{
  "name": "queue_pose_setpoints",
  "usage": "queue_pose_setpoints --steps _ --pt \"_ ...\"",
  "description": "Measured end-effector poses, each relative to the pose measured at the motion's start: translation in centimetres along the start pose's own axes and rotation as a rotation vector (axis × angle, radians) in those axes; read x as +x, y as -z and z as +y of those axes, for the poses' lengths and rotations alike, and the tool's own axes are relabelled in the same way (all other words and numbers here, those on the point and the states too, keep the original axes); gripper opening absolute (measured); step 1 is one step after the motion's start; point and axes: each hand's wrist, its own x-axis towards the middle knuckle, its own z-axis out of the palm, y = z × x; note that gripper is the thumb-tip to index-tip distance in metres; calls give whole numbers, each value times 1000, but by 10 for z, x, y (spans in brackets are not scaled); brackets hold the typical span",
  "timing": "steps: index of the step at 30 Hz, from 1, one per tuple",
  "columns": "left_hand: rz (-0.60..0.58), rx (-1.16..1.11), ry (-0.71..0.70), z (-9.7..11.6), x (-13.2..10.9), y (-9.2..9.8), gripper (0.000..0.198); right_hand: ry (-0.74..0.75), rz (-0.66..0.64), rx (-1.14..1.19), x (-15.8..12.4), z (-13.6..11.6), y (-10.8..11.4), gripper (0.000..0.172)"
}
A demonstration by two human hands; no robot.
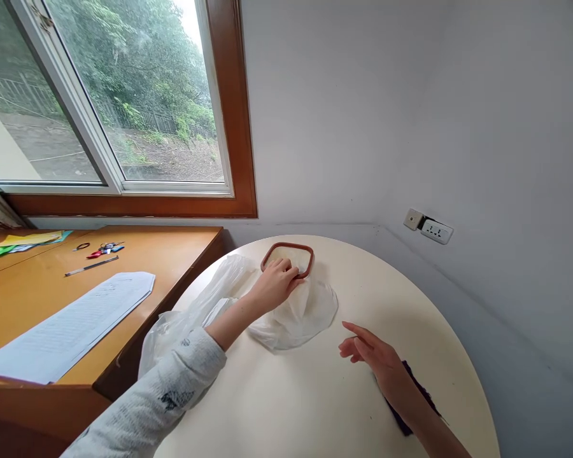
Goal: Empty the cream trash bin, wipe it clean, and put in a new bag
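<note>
On the far part of the round table lies a reddish-brown, rounded-square frame (312,256), which looks like an embroidery hoop. My left hand (279,280) is at its near edge, fingers curled over the rim. Thin white, see-through material (310,318) spreads from under this hand over the table; whether it is cloth or plastic I cannot tell. My right hand (372,356) hovers over the table, fingers apart and holding nothing. Beneath the right wrist lies a dark purple piece of cloth (401,423), partly hidden by the forearm.
A round cream table (286,407) stands beside a wooden desk (181,245). Papers (76,327), a pen (90,266), small scissors or keys (106,249) and a black ring (81,246) lie on the desk. A wall socket (437,231) is at the right, a window at the left.
</note>
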Motion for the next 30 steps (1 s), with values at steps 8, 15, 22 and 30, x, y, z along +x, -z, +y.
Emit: queue_pose_setpoints --steps 8,15,22,30 --pt "-153 2 -91 1 2 5 29 106 -29 -112 22 -15 2 43" --pt "-270 16 -118 1 7 12 33 440 52 -455 117 -78 -5 41" --pt "-296 107 -100 0 1 4 31 376 -189 -968 221 -75 -51 48" --pt "-193 -110 -32 -1 -3 1 34 284 -285 -1086 236 -51 -56 50"
